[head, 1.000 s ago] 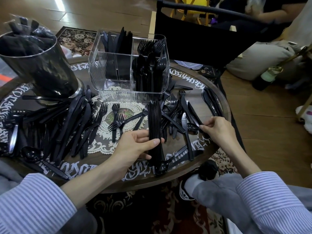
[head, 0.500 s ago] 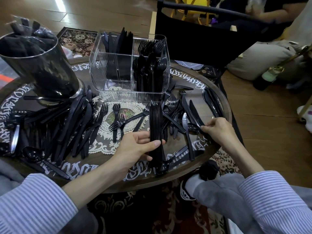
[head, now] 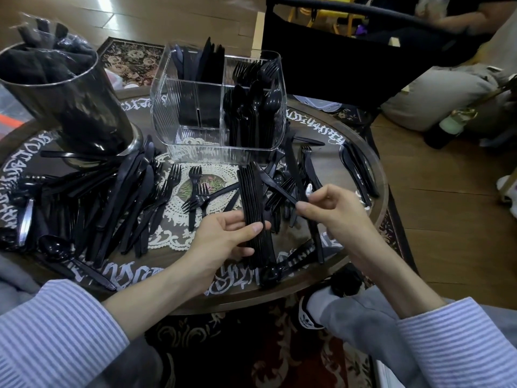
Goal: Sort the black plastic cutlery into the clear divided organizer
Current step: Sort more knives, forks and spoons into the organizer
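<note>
Sorting black cutlery, both hands occupied over the round table.

Left hand wrapped around a stack of knives, thumb across the front, handles pointing away toward the clear divided organizer just beyond. Right hand pinching a single knife at fingertips, just right of the stack, blade angled up and away. Beyond the hands, organizer holding knives at the back, forks and spoons in the right compartments. Left of the left hand, loose cutlery pile and dark tumbler.
</note>
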